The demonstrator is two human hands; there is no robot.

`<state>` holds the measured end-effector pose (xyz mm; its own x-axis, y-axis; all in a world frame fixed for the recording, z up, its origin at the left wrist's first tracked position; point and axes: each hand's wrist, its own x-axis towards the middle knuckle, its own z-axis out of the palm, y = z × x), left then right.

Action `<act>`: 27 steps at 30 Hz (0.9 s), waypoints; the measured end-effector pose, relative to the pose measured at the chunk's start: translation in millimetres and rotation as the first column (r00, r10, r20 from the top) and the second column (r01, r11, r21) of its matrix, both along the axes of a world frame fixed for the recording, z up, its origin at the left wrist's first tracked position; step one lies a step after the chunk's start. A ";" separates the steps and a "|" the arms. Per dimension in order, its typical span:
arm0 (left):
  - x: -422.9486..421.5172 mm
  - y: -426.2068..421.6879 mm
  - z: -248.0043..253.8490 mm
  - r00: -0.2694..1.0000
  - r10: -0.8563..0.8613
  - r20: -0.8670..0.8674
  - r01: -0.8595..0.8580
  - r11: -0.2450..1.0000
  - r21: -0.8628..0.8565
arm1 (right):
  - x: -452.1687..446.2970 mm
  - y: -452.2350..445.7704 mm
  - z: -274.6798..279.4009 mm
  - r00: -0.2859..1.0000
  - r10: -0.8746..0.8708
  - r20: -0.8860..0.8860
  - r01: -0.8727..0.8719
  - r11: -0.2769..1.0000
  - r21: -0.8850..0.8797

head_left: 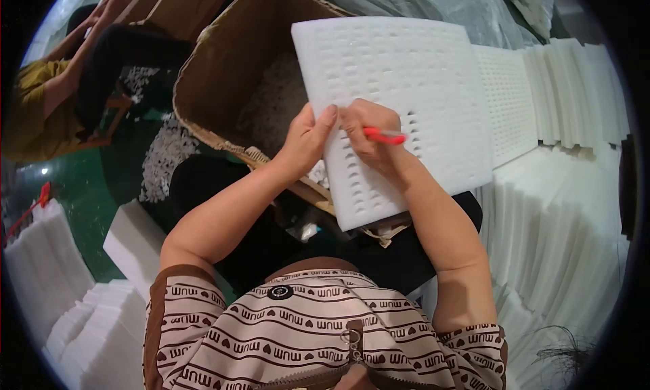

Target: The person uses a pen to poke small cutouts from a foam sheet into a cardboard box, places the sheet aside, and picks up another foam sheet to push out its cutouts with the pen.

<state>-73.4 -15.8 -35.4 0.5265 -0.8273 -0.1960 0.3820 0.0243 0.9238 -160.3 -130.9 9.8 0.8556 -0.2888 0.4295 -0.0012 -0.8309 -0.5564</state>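
A white foam sheet (pixel 440 85) with rows of small holes lies tilted over the front edge of a cardboard box. My left hand (pixel 308 139) grips the sheet's left edge, thumb on top. On the sheet's face, close beside it, my right hand (pixel 372 133) is closed around a red pen-like tool (pixel 384 135). The tool's back end sticks out toward the right, and its tip is hidden by my fingers. Darker openings show in the rows near my right hand and down the left side of the sheet.
The cardboard box (pixel 203 72) holds small white foam bits (pixel 271 105). More bits (pixel 166 156) lie on the green floor. Stacked foam sheets stand at the right (pixel 562 221) and lower left (pixel 47 254). Another person (pixel 51 99) sits at the upper left.
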 end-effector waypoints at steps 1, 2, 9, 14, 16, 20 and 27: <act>3.0 2.1 5.4 0.997 -0.012 -0.081 0.012 1.000 0.000 | -5.3 -9.7 -7.1 0.991 -0.036 0.128 0.011 0.981 0.192; 4.8 2.7 9.6 0.987 -0.017 -0.162 0.017 1.000 0.003 | -9.4 -20.6 -10.3 0.965 -0.087 0.247 -0.013 0.926 0.377; 8.6 0.7 20.3 0.966 -0.053 -0.251 0.063 0.997 0.033 | -27.1 -75.7 21.6 0.796 -0.604 0.042 0.454 0.641 0.619; 4.6 3.3 18.6 0.947 -0.047 -0.319 0.063 0.997 0.040 | -34.5 -68.3 14.2 0.859 -0.511 -0.022 0.418 0.677 0.606; 2.9 2.7 21.2 0.957 -0.039 -0.287 0.049 0.998 0.030 | -30.0 -61.4 13.1 0.908 -0.413 -0.075 0.406 0.816 0.412; 4.8 3.1 17.3 0.961 -0.029 -0.276 0.040 0.999 0.034 | -30.6 -63.9 14.0 0.892 -0.451 -0.033 0.418 0.794 0.442; 7.0 2.4 14.7 0.963 -0.032 -0.266 0.043 0.998 0.037 | -35.5 -72.4 5.9 0.873 -0.480 0.080 0.421 0.827 0.373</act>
<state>-66.4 -13.4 -20.7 0.4198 -0.8334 -0.3595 0.6138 -0.0311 0.7889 -195.8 -203.3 15.7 0.5206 -0.7753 0.3575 -0.2141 -0.5239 -0.8244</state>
